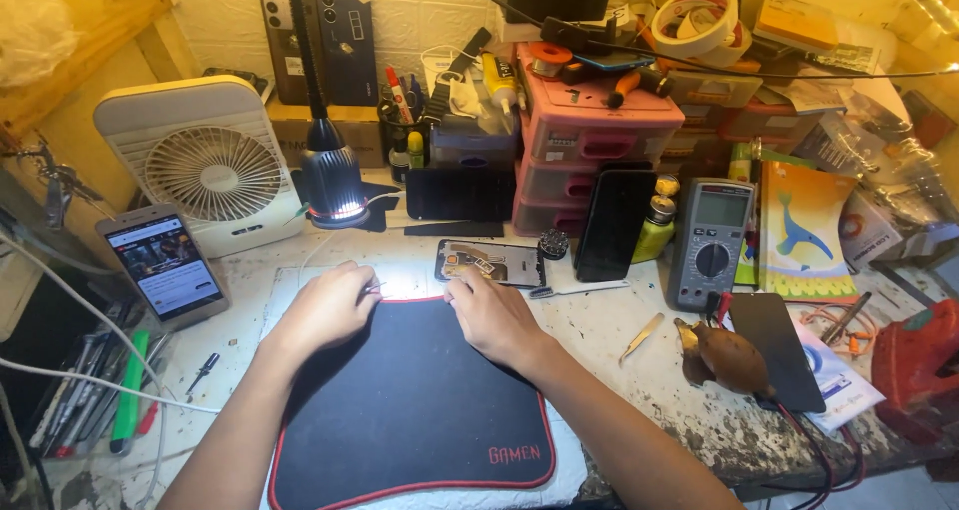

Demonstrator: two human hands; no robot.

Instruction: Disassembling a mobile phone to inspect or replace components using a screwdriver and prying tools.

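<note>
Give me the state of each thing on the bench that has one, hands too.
Lamp: lit, aimed down.
Fan: upright; spinning or not, cannot tell.
Propped phone: screen on.
Opened phone: back off, flat.
Dark phone: screen off, leaning.
Multimeter: display blank.
Left hand: pinching a thin metal tool.
Right hand: fingertips at opened phone.

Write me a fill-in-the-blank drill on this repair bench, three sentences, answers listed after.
1. The left hand pinches thin metal ____ at the top edge of the black red-trimmed mat.
2. The right hand touches the opened phone with its back cover off, which lies just ____ the mat.
3. The white square desk fan stands ____ the lit gooseneck lamp, seen from the camera.

Missing words: tweezers; beyond; left of
</note>
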